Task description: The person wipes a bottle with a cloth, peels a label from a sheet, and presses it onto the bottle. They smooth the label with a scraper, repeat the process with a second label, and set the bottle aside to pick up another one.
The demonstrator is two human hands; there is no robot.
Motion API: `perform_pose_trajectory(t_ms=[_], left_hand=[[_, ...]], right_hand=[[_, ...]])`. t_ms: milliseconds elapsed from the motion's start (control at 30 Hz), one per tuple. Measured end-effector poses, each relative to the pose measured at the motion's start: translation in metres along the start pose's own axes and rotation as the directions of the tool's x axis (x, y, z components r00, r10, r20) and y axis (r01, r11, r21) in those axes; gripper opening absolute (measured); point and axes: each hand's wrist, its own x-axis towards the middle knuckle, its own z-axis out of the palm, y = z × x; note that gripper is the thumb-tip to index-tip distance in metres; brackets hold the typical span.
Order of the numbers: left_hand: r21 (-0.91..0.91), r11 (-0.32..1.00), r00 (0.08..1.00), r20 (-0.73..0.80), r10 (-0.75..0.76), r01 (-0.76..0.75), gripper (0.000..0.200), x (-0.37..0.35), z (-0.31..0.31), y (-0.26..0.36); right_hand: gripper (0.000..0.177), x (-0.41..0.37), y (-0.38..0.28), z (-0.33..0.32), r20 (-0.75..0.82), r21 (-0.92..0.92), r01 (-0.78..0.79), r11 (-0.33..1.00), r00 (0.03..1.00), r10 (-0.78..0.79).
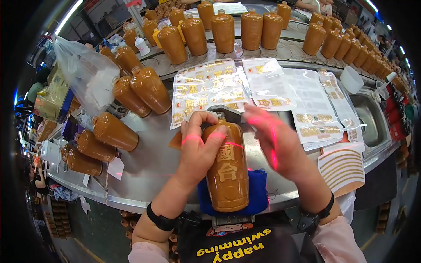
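Note:
A glossy brown bottle (227, 175) with large gold characters lies tilted toward me on a blue cloth (258, 186). My left hand (199, 142) is closed around its shoulder, the thumb pressed on the front above the characters. My right hand (278, 147) is raised just right of the bottle, apart from it. Its fingers are stretched out and slightly blurred, with nothing visible in them. Red laser lines cross both hands and the bottle. A dark metal piece (226, 113) is partly seen behind the bottle's neck.
Sheets of gold stickers (210, 85) lie beyond the bottle, and more label sheets (313, 105) to the right. A curved strip sheet (342, 166) sits near the sink (370, 116). Brown bottles (151, 90) stand at left; several more line the conveyor (280, 48). A plastic bag (83, 72) hangs at left.

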Motion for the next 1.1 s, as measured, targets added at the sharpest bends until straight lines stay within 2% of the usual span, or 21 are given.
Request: perform_pose_trajectory(t_ms=[100,433,533,600,633,667,800,900,1000,1100], left_hand=[[-0.019,1.0,1.0,-0.014,0.001,-0.001,0.023,-0.001,0.002,-0.002],[-0.087,0.996,0.999,-0.049,-0.001,-0.003,0.018,0.0,0.003,-0.008],[0.044,0.928,0.918,-0.141,0.371,-0.369,0.021,-0.007,-0.002,-0.003],[0.32,0.734,0.797,0.158,0.583,-0.599,0.025,-0.014,-0.013,0.019],[0.413,0.582,0.71,0.32,0.628,-0.701,0.027,-0.017,-0.016,0.027],[0.468,0.529,0.703,0.4,0.588,-0.708,0.033,-0.018,-0.018,0.022],[0.472,0.589,0.752,0.344,0.562,-0.656,0.034,-0.011,-0.024,0.016],[0.436,0.674,0.797,0.229,0.558,-0.597,0.033,-0.006,-0.022,0.004],[0.363,0.741,0.824,0.2,0.53,-0.564,0.033,0.001,-0.021,0.003],[0.265,0.825,0.866,0.143,0.479,-0.5,0.033,0.006,-0.019,-0.001]], right_hand=[[0.052,-0.006,-0.011,0.006,0.13,-0.093,0.093,0.991,0.988,-0.081],[0.055,-0.012,0.002,0.015,0.087,-0.053,0.069,0.996,0.994,-0.065],[0.057,-0.014,0.001,0.014,0.071,-0.001,0.03,1.0,0.997,-0.03],[0.055,-0.018,0.002,0.014,0.067,0.021,0.022,1.0,0.998,-0.023],[0.055,-0.018,0.003,0.013,0.072,0.02,0.016,1.0,0.997,-0.018],[0.055,-0.018,0.003,0.013,0.076,0.02,0.013,1.0,0.997,-0.015],[0.053,-0.018,0.004,0.015,0.051,0.041,0.019,0.999,0.998,-0.021],[0.051,-0.017,0.004,0.015,0.044,0.048,0.015,0.999,0.999,-0.017],[0.061,-0.02,0.009,0.016,0.06,0.021,0.041,0.999,0.997,-0.042],[0.053,-0.017,0.005,0.012,0.026,0.021,-0.029,0.999,0.999,0.028]])
